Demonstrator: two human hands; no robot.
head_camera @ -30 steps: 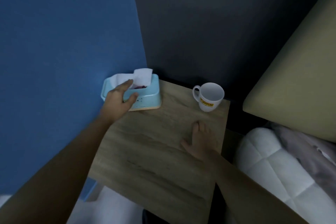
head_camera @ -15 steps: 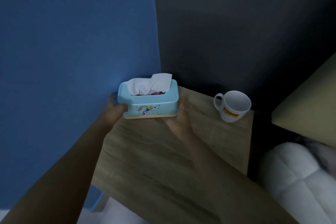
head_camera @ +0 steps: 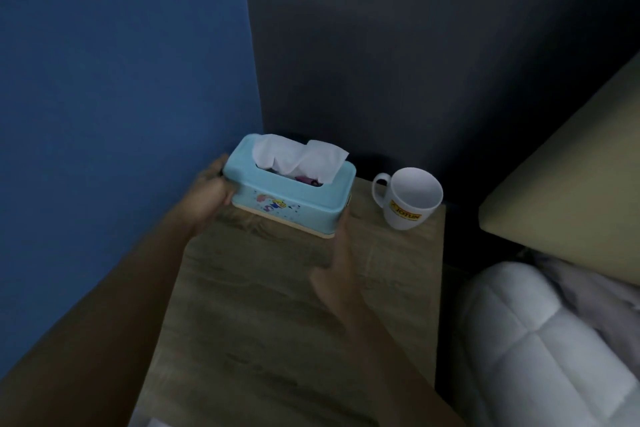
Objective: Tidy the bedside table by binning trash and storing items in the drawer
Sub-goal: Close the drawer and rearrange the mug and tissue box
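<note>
Two walls meet in a corner: a blue wall (head_camera: 121, 97) on the left and a dark wall (head_camera: 415, 62) beside it. At the right edge a tan headboard (head_camera: 571, 184) is cut off by the frame, and below it a white quilt (head_camera: 540, 350) is cut off too. The room is dim, so small things are hard to see.

The wooden table (head_camera: 277, 340) fills the middle. Its near edge runs out of the picture, and no drawer or bin can be seen.

The box (head_camera: 294, 194) is light blue with a small cartoon on its side. It sits at the back left of the table, tilted, and it is hard to tell if its bottom touches the wood. White tissue (head_camera: 298, 158) sticks up out of the slot. Something small and pink lies in the slot, too small to make out.

The left hand (head_camera: 211, 191) grips the left end of the box, its fingers curled behind it and partly hidden. The right hand (head_camera: 341, 253) presses flat against the right end, fingers together, tips hidden behind the box.

A white mug (head_camera: 408, 198) with a yellow label stands upright to the right, near the box but not touching it.
</note>
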